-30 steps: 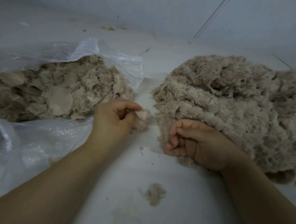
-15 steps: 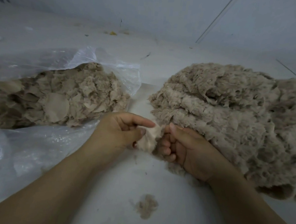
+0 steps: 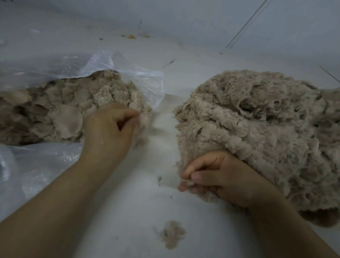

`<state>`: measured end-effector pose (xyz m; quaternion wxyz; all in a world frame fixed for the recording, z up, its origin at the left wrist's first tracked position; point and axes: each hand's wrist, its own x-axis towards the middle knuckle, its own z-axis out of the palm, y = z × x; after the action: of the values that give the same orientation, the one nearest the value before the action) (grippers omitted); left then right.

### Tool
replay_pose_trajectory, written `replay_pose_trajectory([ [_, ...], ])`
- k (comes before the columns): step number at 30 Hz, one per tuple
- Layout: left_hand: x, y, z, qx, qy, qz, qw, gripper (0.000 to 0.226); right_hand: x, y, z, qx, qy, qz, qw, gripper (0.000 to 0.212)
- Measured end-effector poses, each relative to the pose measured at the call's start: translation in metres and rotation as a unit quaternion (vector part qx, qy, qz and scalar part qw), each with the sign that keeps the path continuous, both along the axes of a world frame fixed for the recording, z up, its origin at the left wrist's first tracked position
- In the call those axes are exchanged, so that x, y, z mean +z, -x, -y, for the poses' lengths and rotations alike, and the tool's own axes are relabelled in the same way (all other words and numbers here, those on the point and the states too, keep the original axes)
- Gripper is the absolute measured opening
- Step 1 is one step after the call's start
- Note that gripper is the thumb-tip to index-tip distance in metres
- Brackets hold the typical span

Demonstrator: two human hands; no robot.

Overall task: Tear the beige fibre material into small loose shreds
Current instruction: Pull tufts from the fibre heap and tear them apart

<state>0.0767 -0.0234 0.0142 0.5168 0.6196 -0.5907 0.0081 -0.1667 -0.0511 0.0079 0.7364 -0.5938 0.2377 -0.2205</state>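
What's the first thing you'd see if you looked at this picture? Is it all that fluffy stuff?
Yes, the big fluffy beige fibre mound on the right grabs the eye first, with the right hand gripping its near edge. On the left, a clear plastic bag holds a pile of flatter torn shreds, and the left hand pinches a small piece beside it. A little tuft lies alone on the white surface between the arms.

A clear plastic bag [image 3: 128, 71] lay crumpled along the left of the frame, its open mouth facing centre. The floor [image 3: 121, 215] was pale grey-white. A small yellow scrap [image 3: 131, 36] and dark specks lay at upper centre. A thin dark line [image 3: 247, 22] ran diagonally across the upper right.
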Motion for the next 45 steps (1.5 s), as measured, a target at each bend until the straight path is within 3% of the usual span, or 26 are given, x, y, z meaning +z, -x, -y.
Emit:
replay_pose_trajectory([
  [2, -0.002, -0.014, 0.003, 0.065, -0.034, 0.130, 0.989, 0.012, 0.000, 0.004, 0.002, 0.050, -0.018, 0.022, 0.998, 0.026],
  [5, -0.010, -0.014, 0.000, 0.160, -0.172, 0.257, 0.938, 0.020, 0.000, 0.002, 0.003, 0.025, -0.070, 0.046, 0.996, 0.025],
  [7, -0.011, -0.009, -0.003, 0.175, -0.207, 0.281, 0.921, 0.030, -0.001, -0.001, 0.002, -0.011, -0.072, 0.032, 0.997, 0.022],
  [10, -0.006, -0.004, -0.003, 0.167, -0.129, 0.289, 0.934, 0.004, -0.002, -0.005, 0.001, -0.052, -0.067, 0.023, 0.996, 0.023],
  [13, -0.004, 0.006, -0.003, 0.111, -0.042, 0.297, 0.947, 0.005, -0.001, -0.006, 0.002, -0.087, -0.095, 0.060, 0.990, 0.033],
  [20, -0.007, 0.035, 0.003, -0.027, -0.144, 0.367, 0.918, 0.014, 0.001, -0.008, 0.006, -0.116, -0.160, 0.102, 0.975, 0.046],
  [22, -0.003, 0.046, 0.014, -0.060, -0.162, 0.345, 0.923, 0.003, 0.001, -0.010, 0.005, -0.114, -0.166, 0.104, 0.974, 0.047],
  [23, -0.002, 0.052, 0.024, -0.070, -0.168, 0.315, 0.932, 0.011, 0.001, -0.010, 0.005, -0.114, -0.172, 0.105, 0.973, 0.048],
  [26, 0.005, 0.068, 0.055, -0.141, -0.164, 0.132, 0.967, 0.034, 0.001, -0.011, 0.005, -0.116, -0.181, 0.107, 0.971, 0.049],
  [28, 0.011, 0.073, 0.073, -0.251, -0.186, -0.029, 0.949, 0.059, 0.001, -0.011, 0.005, -0.116, -0.179, 0.108, 0.971, 0.050],
  [30, 0.010, 0.075, 0.087, -0.303, -0.235, -0.106, 0.918, 0.082, 0.000, -0.011, 0.005, -0.117, -0.177, 0.108, 0.971, 0.051],
  [31, 0.008, 0.075, 0.092, -0.303, -0.249, -0.097, 0.915, 0.077, 0.000, -0.011, 0.005, -0.118, -0.175, 0.108, 0.971, 0.052],
  [34, 0.002, 0.075, 0.092, -0.258, -0.240, -0.002, 0.936, 0.017, 0.001, -0.010, 0.008, -0.121, -0.175, 0.113, 0.970, 0.056],
  [35, -0.002, 0.074, 0.089, -0.248, -0.232, 0.018, 0.940, 0.008, 0.001, -0.010, 0.008, -0.123, -0.178, 0.115, 0.969, 0.058],
  [42, -0.010, 0.067, 0.048, -0.229, -0.254, 0.036, 0.939, 0.032, 0.002, -0.012, 0.010, -0.155, -0.197, 0.125, 0.960, 0.063],
  [45, -0.008, 0.063, 0.025, -0.268, -0.272, 0.009, 0.924, 0.015, 0.000, -0.014, 0.010, -0.172, -0.202, 0.125, 0.956, 0.066],
])
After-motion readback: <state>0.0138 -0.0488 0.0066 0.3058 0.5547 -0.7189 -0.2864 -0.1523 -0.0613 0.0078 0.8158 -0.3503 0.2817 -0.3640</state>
